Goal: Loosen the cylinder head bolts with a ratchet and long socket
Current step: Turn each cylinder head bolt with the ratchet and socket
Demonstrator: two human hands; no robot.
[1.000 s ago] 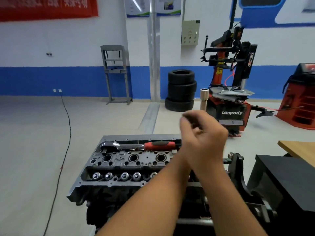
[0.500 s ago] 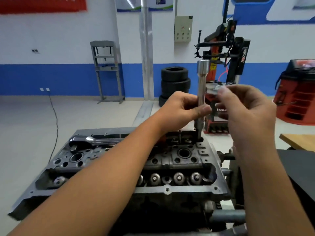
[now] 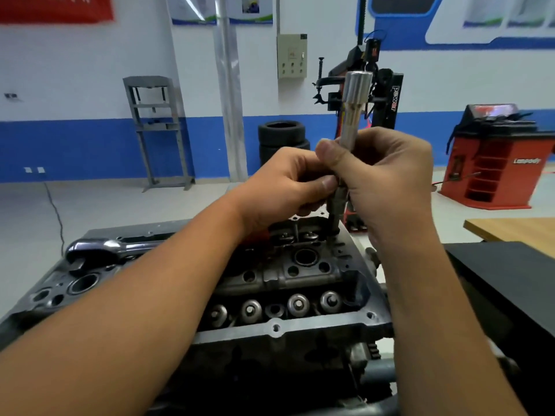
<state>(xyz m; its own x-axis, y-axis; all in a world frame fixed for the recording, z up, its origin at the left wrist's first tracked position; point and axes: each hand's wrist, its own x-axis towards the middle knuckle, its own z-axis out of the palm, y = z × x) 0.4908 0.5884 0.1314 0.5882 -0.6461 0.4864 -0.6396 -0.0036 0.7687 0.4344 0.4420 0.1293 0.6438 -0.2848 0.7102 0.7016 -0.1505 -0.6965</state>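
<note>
Gripping the long socket with both hands, I hold it near upright, lower end in a bolt recess at the far right of the cylinder head. Left hand pinches the lower shaft; right hand wraps just above. The ratchet lies flat, far left, nearer my left hand, drive end still unattached.

Far across my floor stand stacked black tyres, a grey steel press frame left, a red cabinet machine right.
</note>
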